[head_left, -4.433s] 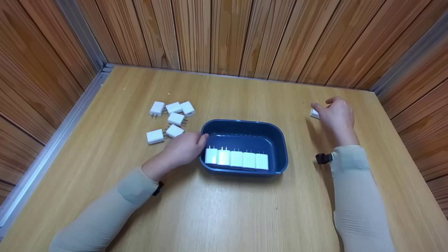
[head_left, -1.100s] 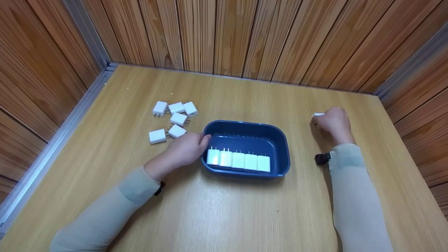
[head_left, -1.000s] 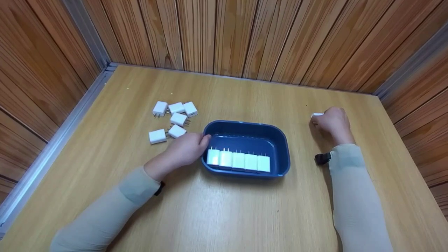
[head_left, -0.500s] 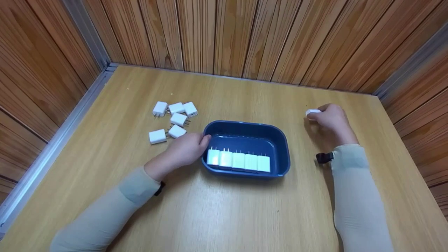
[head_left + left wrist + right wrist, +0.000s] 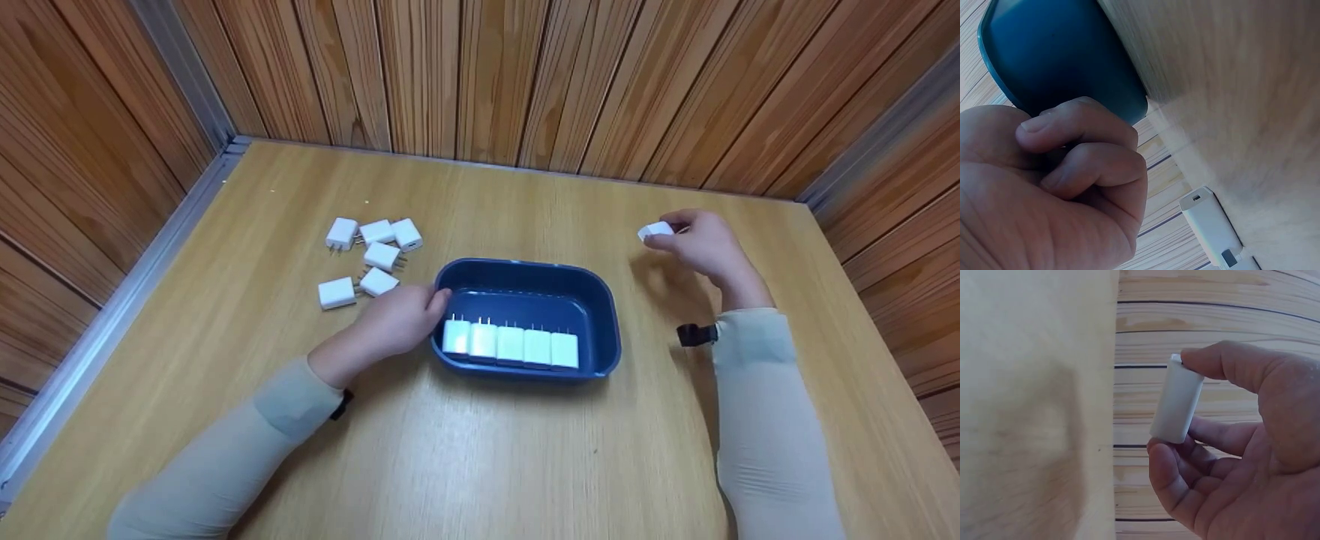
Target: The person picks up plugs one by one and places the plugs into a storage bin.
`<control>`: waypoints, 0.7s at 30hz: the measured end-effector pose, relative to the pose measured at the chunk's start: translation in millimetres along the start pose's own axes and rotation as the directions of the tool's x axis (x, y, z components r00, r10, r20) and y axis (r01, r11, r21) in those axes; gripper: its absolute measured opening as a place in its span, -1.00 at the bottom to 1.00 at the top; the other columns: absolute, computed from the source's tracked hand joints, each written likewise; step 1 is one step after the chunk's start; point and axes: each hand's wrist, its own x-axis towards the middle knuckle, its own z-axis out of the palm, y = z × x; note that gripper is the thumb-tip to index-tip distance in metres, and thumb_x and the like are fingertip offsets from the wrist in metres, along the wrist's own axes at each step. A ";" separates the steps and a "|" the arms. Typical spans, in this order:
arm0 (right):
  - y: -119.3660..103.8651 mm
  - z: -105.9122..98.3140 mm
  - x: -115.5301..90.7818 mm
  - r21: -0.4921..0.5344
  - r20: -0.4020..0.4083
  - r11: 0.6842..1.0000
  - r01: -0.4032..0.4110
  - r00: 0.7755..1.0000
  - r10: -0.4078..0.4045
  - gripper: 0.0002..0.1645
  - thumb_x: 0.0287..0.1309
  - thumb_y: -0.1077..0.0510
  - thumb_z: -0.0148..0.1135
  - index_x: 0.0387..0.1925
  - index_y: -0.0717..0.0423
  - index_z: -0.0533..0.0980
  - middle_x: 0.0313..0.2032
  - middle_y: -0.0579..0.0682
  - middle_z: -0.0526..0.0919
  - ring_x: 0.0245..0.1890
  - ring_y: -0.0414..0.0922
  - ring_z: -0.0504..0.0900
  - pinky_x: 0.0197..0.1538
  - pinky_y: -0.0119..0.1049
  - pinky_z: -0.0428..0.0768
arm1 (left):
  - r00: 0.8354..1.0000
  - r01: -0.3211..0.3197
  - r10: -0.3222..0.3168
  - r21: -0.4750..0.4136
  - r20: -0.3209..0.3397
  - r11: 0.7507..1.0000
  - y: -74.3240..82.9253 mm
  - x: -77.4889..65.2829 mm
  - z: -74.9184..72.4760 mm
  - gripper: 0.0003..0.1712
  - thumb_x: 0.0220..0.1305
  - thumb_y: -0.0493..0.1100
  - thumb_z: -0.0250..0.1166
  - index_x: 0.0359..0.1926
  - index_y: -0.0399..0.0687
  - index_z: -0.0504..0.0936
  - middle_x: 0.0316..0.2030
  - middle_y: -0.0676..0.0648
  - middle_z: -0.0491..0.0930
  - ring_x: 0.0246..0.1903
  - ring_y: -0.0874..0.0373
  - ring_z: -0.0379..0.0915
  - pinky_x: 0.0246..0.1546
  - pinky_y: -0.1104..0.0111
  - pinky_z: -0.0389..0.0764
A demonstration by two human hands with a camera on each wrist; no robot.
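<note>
A blue rectangular tub (image 5: 525, 262) stands mid-table, with several white plug chargers (image 5: 510, 345) in a row along its near side, prongs facing away from me. At its left end my left hand (image 5: 397, 319) grips the rim; the left wrist view shows curled fingers against the tub's outer wall (image 5: 1061, 50). Off to the right, my right hand (image 5: 709, 244) pinches one white charger (image 5: 655, 230) above the table. In the right wrist view that charger (image 5: 1178, 402) sits between thumb and fingers, clear of the tabletop. Its prongs are hidden there.
Several loose white chargers (image 5: 382, 256) lie on the table left of the tub, some touching, with prongs pointing different ways. One charger (image 5: 1210, 228) shows below the left hand in its wrist view. Wood-plank walls (image 5: 495, 82) close off the table's back and sides.
My right hand has lifted the charger off the table, moved it slightly left and turned it so more of it shows. The left hand and tub have stayed in place.
</note>
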 end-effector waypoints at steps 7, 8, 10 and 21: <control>-15.8 4.8 -6.6 -0.024 -0.003 0.993 0.114 0.993 -0.114 -0.13 0.49 -0.20 0.45 0.54 0.24 0.43 0.30 0.32 0.51 0.23 0.21 0.49 0.21 0.04 0.52 | 0.999 -0.021 0.022 0.036 -0.026 0.999 -1.3 1.5 0.9 -0.36 0.81 0.22 -0.08 0.26 -0.15 0.70 -0.36 -0.11 0.59 -0.36 -0.01 0.57 -0.28 0.18 0.54; -18.2 5.6 -8.1 -0.026 -0.005 0.992 0.125 0.992 -0.126 -0.15 0.49 -0.18 0.45 0.54 0.24 0.43 0.30 0.31 0.52 0.23 0.21 0.49 0.20 0.03 0.53 | 0.999 -0.023 0.024 0.042 -0.031 0.999 -1.6 1.8 1.2 -0.36 0.81 0.22 -0.08 0.26 -0.15 0.70 -0.36 -0.11 0.58 -0.35 0.00 0.57 -0.28 0.17 0.54; -22.9 6.7 -11.4 -0.034 -0.008 0.988 0.147 0.989 -0.148 -0.17 0.49 -0.17 0.46 0.52 0.22 0.45 0.28 0.29 0.52 0.21 0.19 0.50 0.19 0.03 0.53 | 0.999 -0.021 0.022 0.043 -0.032 0.999 -1.8 2.0 1.4 -0.35 0.81 0.23 -0.09 0.29 -0.15 0.70 -0.35 -0.11 0.58 -0.34 0.00 0.57 -0.27 0.17 0.55; -48.6 13.5 -30.8 -0.079 0.048 0.945 0.317 0.948 -0.314 -0.29 0.43 0.00 0.54 0.45 0.20 0.56 0.24 0.16 0.56 0.22 0.17 0.52 0.12 0.04 0.53 | 1.000 -0.007 0.007 0.016 -0.020 1.000 0.2 0.6 0.3 -0.34 0.81 0.22 -0.06 0.42 -0.16 0.64 -0.35 -0.12 0.60 -0.34 0.00 0.60 -0.26 0.18 0.57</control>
